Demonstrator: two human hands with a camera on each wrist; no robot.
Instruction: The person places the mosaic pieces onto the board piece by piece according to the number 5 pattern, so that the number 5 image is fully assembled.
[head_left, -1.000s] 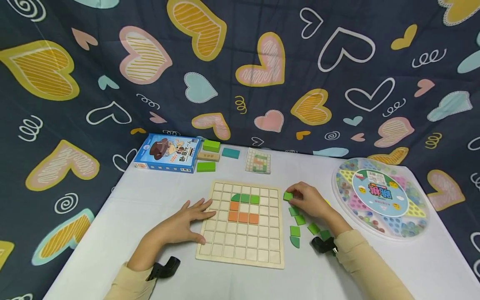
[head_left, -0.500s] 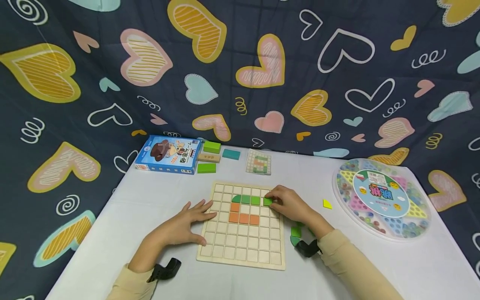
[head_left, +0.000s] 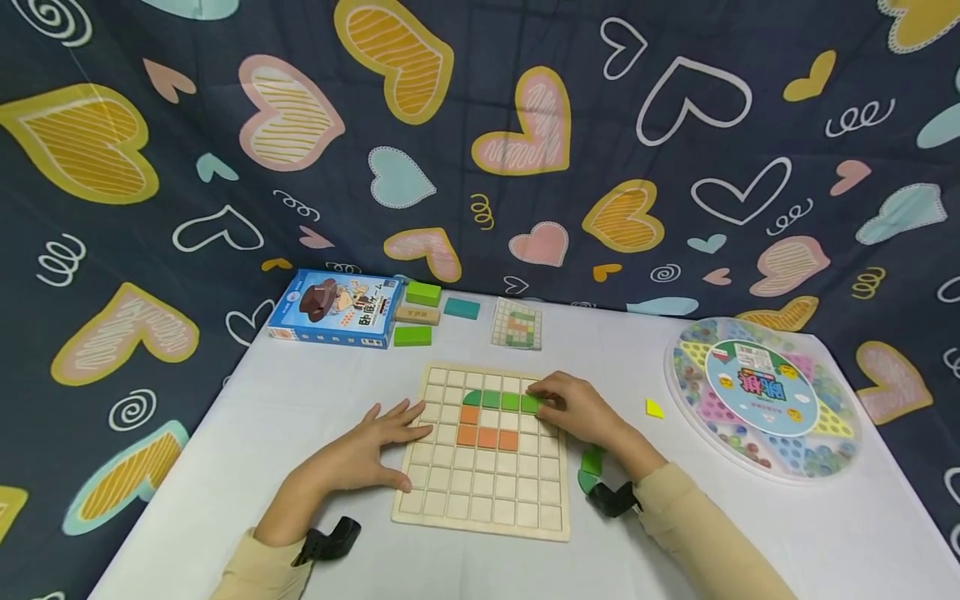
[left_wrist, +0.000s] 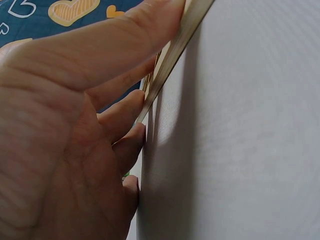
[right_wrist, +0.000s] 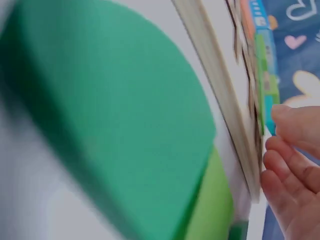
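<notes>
A wooden grid board (head_left: pixel 483 483) lies on the white table. In one of its upper rows sit a quarter-round green tile (head_left: pixel 472 397), two square green tiles and, at the right end, a green square tile (head_left: pixel 530 404). My right hand (head_left: pixel 588 410) has thumb and fingertips on that end tile, seemingly pinching it in its cell. Orange tiles (head_left: pixel 487 437) form an L below. My left hand (head_left: pixel 360 450) rests spread along the board's left edge, thumb at the lower left. The left wrist view shows its thumb (left_wrist: pixel 145 30) against the board's side.
Loose green tiles, among them a quarter-round one (right_wrist: pixel 125 115), lie under my right wrist. A yellow piece (head_left: pixel 654 408) lies right, beside a round marble game box (head_left: pixel 765 400). Behind the board are a pattern card (head_left: pixel 517 323), a blue box (head_left: pixel 336 307) and several blocks (head_left: pixel 423 292).
My right hand picked up a green square from the loose tiles and carried it left to the board. It now sits against the green row's right end. The left hand stayed put.
</notes>
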